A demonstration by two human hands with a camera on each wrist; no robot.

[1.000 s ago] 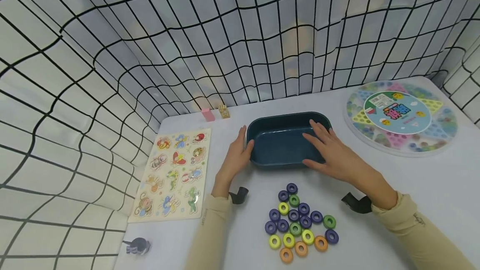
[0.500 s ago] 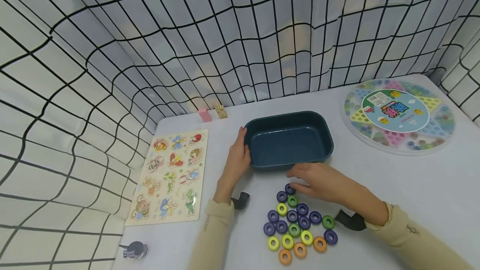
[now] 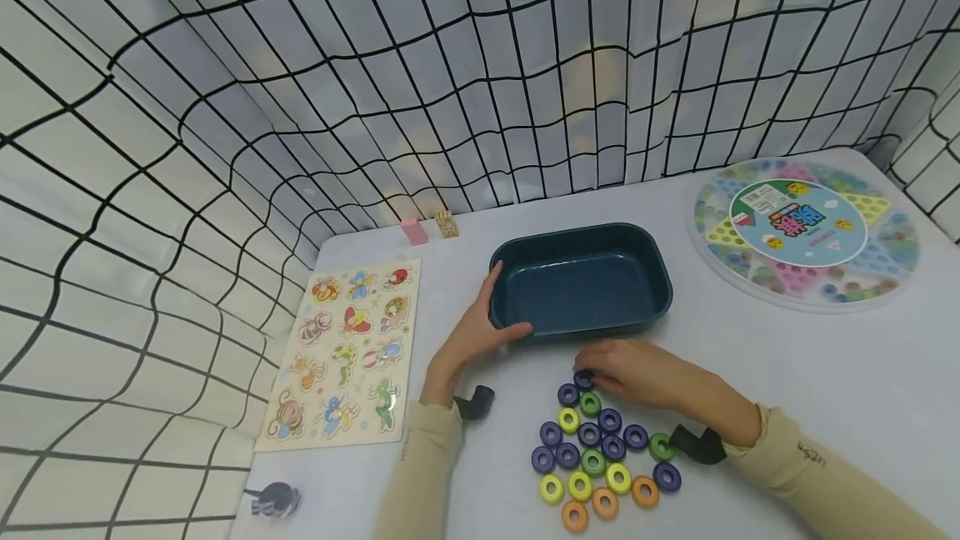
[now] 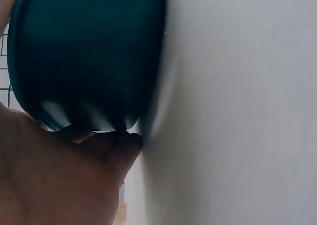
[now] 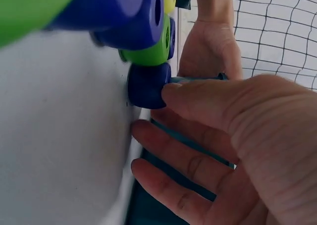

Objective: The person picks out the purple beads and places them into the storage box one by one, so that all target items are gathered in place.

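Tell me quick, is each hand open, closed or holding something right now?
Left hand: open, touching the dark teal, rectangular, plastic-looking tray.
Right hand: closed, pinching a dark purple, round, plastic-looking ring.

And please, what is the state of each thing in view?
Dark teal tray: upright, open-topped.
Left hand: touching the tray.
Purple ring nearest tray: held in right hand.
Other rings: flat, holes up, clustered.
Animal puzzle board: flat, pieces seated.
Round Chinese checkers set: flat, label up.
Pink block: pose unclear.
Grey toy: pose unclear.
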